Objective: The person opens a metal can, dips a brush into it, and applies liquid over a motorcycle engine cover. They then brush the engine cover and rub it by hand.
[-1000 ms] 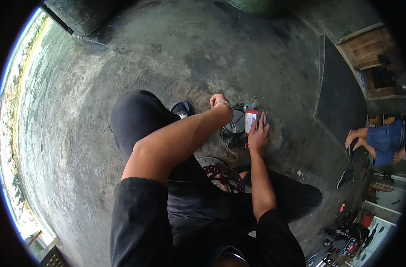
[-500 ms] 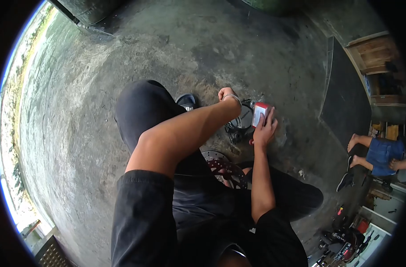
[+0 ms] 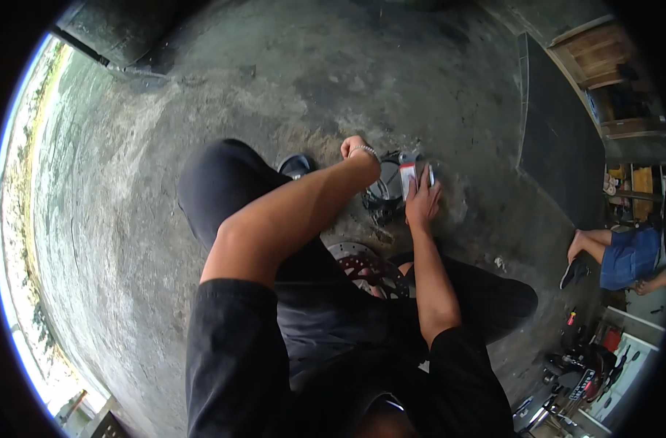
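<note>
My right hand (image 3: 422, 201) grips a small red and white box (image 3: 408, 180), with the thumb on its near side and the fingers behind. Just left of the box lies a round grey cover (image 3: 382, 185) set among dark metal motorcycle parts (image 3: 382, 213) on the floor. Beyond that cover, my left hand (image 3: 354, 146) is curled closed, wearing a bead bracelet; whether anything is inside its fingers is hidden. Closer to my body, a drilled brake disc (image 3: 349, 255) and a dark red one (image 3: 373, 273) lie between my legs.
Stained concrete floor (image 3: 223, 102) surrounds me. A dark flat panel (image 3: 559, 139) lies at the right. Another person's bare leg and blue shorts (image 3: 630, 255) show at the right edge, near a motorcycle (image 3: 581, 372). A drum-like container (image 3: 117, 33) stands at the upper left.
My right hand has turned the box, so less of its red side shows. My left hand stays closed. At the right, the other person's legs have shifted position.
</note>
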`<state>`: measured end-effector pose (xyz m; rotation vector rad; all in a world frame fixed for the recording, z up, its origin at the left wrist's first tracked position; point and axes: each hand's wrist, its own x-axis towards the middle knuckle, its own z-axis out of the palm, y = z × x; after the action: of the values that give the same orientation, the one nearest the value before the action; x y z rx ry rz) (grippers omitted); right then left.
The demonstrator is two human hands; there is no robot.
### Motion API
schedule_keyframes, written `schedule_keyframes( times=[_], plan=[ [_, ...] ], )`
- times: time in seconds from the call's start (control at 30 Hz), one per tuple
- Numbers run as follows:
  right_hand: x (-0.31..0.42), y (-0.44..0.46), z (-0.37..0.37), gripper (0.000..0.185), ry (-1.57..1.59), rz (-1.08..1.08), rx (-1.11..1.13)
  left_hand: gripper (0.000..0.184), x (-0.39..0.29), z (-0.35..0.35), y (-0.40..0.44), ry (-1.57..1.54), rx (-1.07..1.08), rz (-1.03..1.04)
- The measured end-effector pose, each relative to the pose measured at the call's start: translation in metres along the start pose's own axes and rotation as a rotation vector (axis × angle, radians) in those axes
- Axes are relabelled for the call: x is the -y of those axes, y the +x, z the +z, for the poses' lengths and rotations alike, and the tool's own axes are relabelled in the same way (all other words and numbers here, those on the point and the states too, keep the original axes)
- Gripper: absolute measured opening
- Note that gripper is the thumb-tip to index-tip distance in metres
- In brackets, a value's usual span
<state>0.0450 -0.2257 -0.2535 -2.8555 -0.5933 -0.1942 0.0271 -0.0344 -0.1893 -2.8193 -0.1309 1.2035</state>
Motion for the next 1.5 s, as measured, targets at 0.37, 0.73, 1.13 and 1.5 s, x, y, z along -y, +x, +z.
schedule_keyframes(
  times=[0.37, 0.73, 1.13, 1.5],
  plan=[
    [0.01, 0.01, -0.031, 0.055, 0.364, -0.107, -0.42, 0.014, 0.004, 0.005, 0.002, -0.023, 0.068, -0.041],
    [-0.014, -0.008, -0.001, 0.058, 0.19, 0.04, -0.123, 0.011, -0.011, 0.0, 0.001, 0.016, -0.075, -0.028],
    [0.005, 0.0, -0.004, 0.056, 0.189, 0.092, -0.203, 0.007, 0.0, -0.005, 0.011, 0.056, -0.047, -0.049],
    [0.013, 0.006, -0.028, 0.056, 0.351, -0.01, -0.308, 0.011, -0.005, -0.004, 0.004, 0.042, -0.015, -0.021]
  ],
)
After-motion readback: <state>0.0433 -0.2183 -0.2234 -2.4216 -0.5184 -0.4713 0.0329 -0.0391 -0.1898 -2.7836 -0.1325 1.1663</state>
